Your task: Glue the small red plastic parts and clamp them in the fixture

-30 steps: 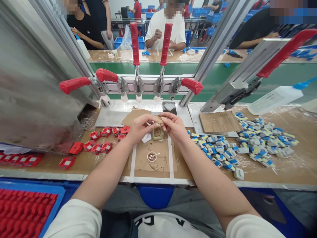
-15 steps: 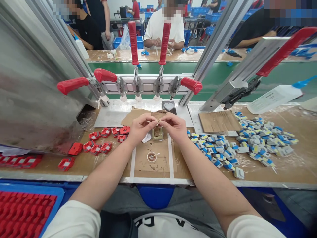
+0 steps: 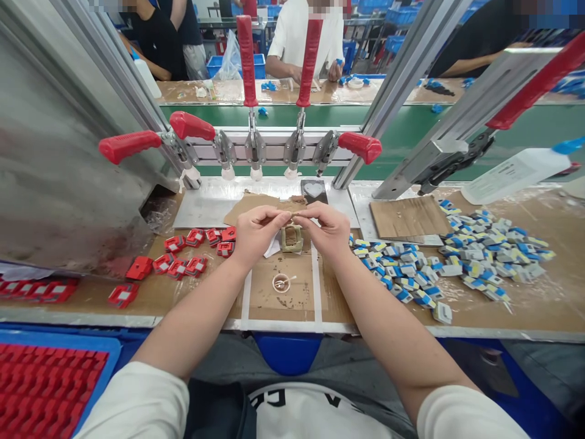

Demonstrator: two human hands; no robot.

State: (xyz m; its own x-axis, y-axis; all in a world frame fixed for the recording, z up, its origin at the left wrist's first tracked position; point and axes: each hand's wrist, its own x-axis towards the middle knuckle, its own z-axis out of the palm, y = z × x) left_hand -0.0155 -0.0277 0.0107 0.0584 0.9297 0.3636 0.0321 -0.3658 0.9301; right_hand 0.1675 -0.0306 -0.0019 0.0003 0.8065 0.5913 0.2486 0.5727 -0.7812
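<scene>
Both hands, left hand (image 3: 256,230) and right hand (image 3: 325,228), are pinching one tiny part (image 3: 292,215) (too small to identify) above a tan block (image 3: 291,238) sitting on the tabletop (image 3: 525,305).

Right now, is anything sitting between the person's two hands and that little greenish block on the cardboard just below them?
Nothing visible is in the way. The left hand and right hand meet fingertip to fingertip on a small thin piece, too small to identify, just above the greenish block. Only open air shows between the fingers and the block.
</scene>
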